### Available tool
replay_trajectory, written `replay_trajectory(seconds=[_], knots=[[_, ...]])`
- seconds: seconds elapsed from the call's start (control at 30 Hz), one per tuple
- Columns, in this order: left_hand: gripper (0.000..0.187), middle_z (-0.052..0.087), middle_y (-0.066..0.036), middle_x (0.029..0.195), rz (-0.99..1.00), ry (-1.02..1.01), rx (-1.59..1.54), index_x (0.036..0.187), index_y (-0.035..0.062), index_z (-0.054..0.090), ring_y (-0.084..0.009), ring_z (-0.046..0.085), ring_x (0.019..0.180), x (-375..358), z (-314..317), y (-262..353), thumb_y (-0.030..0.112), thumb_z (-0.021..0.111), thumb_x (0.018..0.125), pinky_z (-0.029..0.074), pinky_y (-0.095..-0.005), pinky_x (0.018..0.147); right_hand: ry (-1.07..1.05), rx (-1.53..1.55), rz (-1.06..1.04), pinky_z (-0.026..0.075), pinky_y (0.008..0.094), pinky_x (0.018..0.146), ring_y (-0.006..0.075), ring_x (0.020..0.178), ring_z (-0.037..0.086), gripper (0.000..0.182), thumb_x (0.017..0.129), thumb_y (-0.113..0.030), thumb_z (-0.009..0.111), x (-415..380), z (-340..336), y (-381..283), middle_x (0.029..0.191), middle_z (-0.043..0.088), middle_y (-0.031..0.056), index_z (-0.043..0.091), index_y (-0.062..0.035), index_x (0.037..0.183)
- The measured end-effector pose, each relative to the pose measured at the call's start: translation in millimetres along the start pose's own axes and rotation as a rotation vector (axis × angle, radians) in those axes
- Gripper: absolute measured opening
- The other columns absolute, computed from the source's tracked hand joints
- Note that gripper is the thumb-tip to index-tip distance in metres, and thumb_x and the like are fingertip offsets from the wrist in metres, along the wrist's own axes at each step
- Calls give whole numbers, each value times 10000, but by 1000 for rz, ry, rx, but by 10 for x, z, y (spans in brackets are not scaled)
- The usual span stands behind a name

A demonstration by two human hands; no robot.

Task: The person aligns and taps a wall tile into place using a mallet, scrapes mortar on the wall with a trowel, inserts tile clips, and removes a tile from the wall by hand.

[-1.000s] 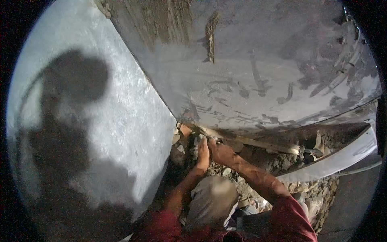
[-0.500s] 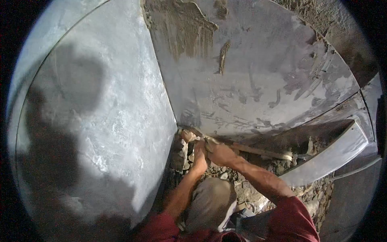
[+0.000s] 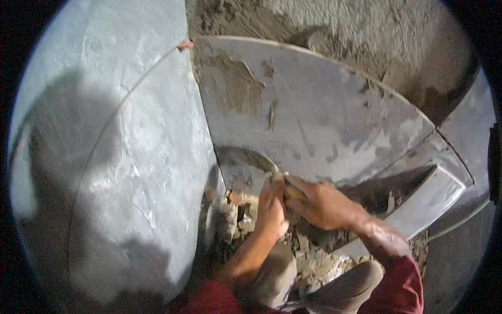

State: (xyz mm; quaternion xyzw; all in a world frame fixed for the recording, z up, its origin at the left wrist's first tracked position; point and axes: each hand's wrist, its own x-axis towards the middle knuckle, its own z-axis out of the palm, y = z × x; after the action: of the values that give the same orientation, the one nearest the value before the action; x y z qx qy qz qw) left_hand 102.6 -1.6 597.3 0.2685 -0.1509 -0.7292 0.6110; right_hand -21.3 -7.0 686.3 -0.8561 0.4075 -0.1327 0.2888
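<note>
A trowel with a curved, mortar-smeared blade (image 3: 253, 158) lies against the lower grey tile (image 3: 308, 131). My right hand (image 3: 321, 204) is closed round its pale handle (image 3: 294, 191). Just left of that, my left hand (image 3: 272, 206) is closed beside the neck of the trowel; what its fingers hold is hidden. Both hands are above broken stones and mortar lumps (image 3: 246, 217) at the foot of the panels. Wet mortar (image 3: 235, 86) is smeared on the tile's upper left.
A large pale panel (image 3: 151, 152) stands on the left, with shadows over it. Rough mortar (image 3: 361, 26) covers the surface above the tile's curved edge. A narrow tile strip (image 3: 418, 206) leans at the right. My knees (image 3: 348, 285) are below my hands.
The view has shifted, showing more above the tile. My hands have come up from the rubble corner, and the trowel blade now shows against the tile. The long strip beside my right hand is out of sight.
</note>
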Motion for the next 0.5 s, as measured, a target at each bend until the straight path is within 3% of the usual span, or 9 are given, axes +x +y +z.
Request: replay_trajectory(seconds=[0.1,0.17,0.23,0.3,0.37,0.4,0.43,0.5], knots=[[323,568,-70,1070,-44,51,146,1131,83,530,-208,536,998,5,203,138,340,498,939,432,-370,854,54,197,116,477,452,797,442,975,554,459,875,-187,535,-17,-179,-158,1103,563,261,401,-10,1277],[359,543,-84,1052,139,45,438,1148,57,499,-210,523,974,29,138,67,349,494,939,426,-361,854,90,156,96,477,425,819,431,1013,547,490,871,-165,553,-42,-127,-113,1103,567,264,384,-17,1305],[395,488,-118,1023,-15,15,238,1185,36,440,-216,489,964,5,188,131,352,465,950,422,-364,840,54,243,143,476,422,822,427,1020,548,497,865,-152,564,-53,-176,-180,1097,571,265,384,-17,1308],[441,504,-126,1026,181,-50,486,1192,25,442,-222,494,956,78,142,99,397,442,955,414,-353,850,123,231,107,481,417,810,419,1000,564,482,867,-131,567,-24,-136,-113,1083,576,265,396,-3,1300],[454,511,-132,1047,43,16,470,1200,18,442,-226,497,972,75,145,114,404,428,960,412,-352,858,60,240,174,482,417,809,418,1002,565,472,871,-126,566,-23,-140,-35,1089,576,264,402,5,1294],[473,504,-138,1088,27,81,503,1202,13,452,-222,493,999,14,197,167,419,416,963,405,-344,873,60,276,194,481,418,809,417,1007,565,483,872,-131,568,-26,-83,-19,1087,579,260,394,5,1301],[392,582,-95,1061,120,27,425,1154,14,511,-188,550,942,103,116,125,348,464,955,440,-321,845,68,306,207,481,419,810,416,1012,564,494,872,-137,571,-17,-12,2,1085,582,257,387,6,1307],[398,578,-92,1069,56,55,345,1168,10,500,-187,552,939,46,79,69,346,462,957,442,-322,842,70,351,229,477,417,821,415,1024,561,516,873,-148,574,-52,12,-45,1099,579,253,370,2,1323]])
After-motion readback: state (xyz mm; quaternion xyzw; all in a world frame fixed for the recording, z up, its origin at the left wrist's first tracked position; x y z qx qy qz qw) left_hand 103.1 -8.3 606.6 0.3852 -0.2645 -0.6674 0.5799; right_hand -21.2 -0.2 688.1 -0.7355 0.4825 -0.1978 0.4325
